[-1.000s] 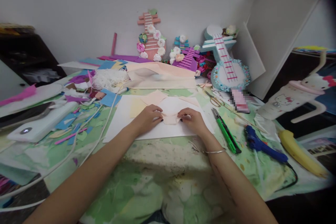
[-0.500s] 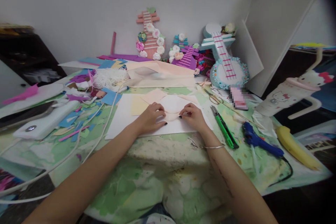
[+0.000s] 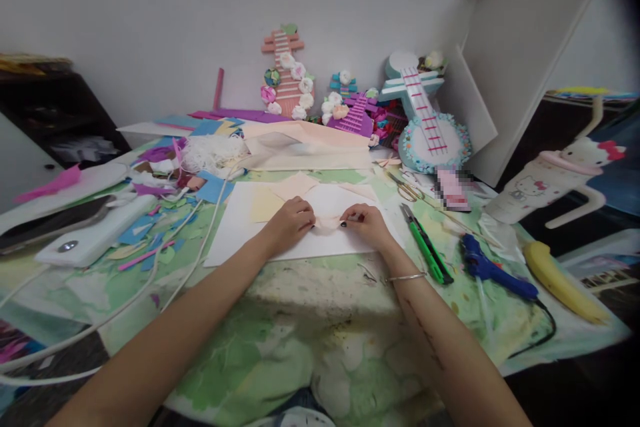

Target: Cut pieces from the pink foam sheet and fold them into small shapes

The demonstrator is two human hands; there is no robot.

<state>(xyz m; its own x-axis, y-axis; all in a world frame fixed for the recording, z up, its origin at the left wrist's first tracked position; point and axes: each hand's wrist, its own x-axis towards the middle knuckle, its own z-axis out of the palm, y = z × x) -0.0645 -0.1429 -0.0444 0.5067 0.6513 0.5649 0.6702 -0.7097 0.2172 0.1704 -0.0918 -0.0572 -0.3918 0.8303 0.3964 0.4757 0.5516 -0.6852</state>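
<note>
Both my hands rest on a white sheet on the table. Between them lies a small pale peach foam piece. My left hand has its fingers curled and pinches the left end of that piece. My right hand pinches its right end, fingers closed, a thin bangle on the wrist. Other peach and yellow foam pieces lie on the sheet just beyond my hands.
A green utility knife, a blue glue gun, scissors and a yellow banana-shaped thing lie to the right. Foam scraps, a white power bank and cables sit left. Foam guitar models stand at the back.
My hands stayed on the peach piece and drew slightly closer together, bunching it. The camera shifted a little.
</note>
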